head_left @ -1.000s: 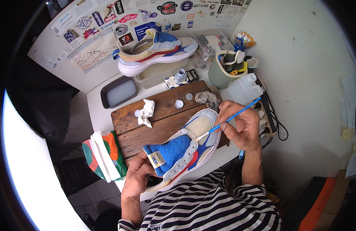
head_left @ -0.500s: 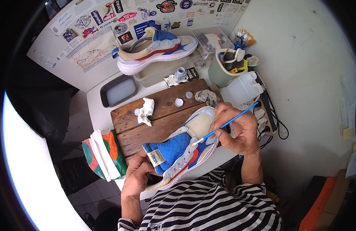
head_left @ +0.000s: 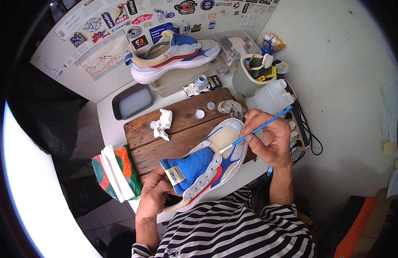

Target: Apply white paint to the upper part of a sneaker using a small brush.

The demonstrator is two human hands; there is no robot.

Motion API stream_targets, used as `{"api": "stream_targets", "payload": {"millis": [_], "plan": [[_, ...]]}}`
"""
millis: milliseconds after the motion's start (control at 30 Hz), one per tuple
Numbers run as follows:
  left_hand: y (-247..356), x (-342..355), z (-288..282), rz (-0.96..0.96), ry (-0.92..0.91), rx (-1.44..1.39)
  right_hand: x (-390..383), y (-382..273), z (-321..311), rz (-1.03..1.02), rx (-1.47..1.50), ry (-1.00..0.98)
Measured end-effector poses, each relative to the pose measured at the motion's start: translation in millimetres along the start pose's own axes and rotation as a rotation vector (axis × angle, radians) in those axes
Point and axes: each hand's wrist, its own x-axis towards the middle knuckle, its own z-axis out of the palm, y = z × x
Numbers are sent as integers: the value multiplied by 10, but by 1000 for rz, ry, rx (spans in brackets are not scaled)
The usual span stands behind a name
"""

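Observation:
A sneaker (head_left: pixel 227 139) with a blue tongue, pale grey eyelet strip, red and blue side panels and no laces lies tilted over the near edge of a wooden board. At its heel end, my left hand (head_left: pixel 153 191) grips the shoe, with some fingers hidden inside the opening. Between the thumb and fingers of my right hand (head_left: pixel 267 135) is a thin blue paintbrush (head_left: pixel 261 127). The brush's tip touches or nearly touches the upper end of the eyelet strip, beside the tongue's base.
On the wooden board (head_left: pixel 143 148) are crumpled white tissue (head_left: pixel 163 124), small paint caps (head_left: pixel 199 114) and a stained rag (head_left: pixel 232 109). Behind it stand a grey water tray (head_left: pixel 132 103), an open paint bottle (head_left: pixel 201 83), the matching sneaker (head_left: pixel 175 56) and a white jug (head_left: pixel 272 99). A tissue pack (head_left: pixel 130 165) sits left.
My right hand and the paintbrush have shifted slightly right, and the bristles moved a little up along the eyelet strip. The left hand and sneaker stay practically still.

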Motion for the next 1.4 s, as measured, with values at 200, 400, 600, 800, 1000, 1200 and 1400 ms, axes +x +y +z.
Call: {"api": "stream_targets", "payload": {"millis": [200,400,600,800,1000,1200,1400], "plan": [[-8,1,-14,11,-21,11,-4,-4,10,26,-7,19],[-27,-3,-53,3,-21,-21,19,-41,-9,-28,-93,-57],[-35,1,-73,4,-36,-22,4,-7,-35,-110,-104,-85],[-37,18,-83,-3,-66,-36,-48,2,-46,-37,1,-33],[-68,36,-128,10,-69,-53,-20,30,-32,-17,-60,-6],[-93,52,-168,0,-57,-110,87,90,-14,-77,-86,-68],[-177,63,-346,-51,-89,-66,403,600,-85,83,-232,46]]}}
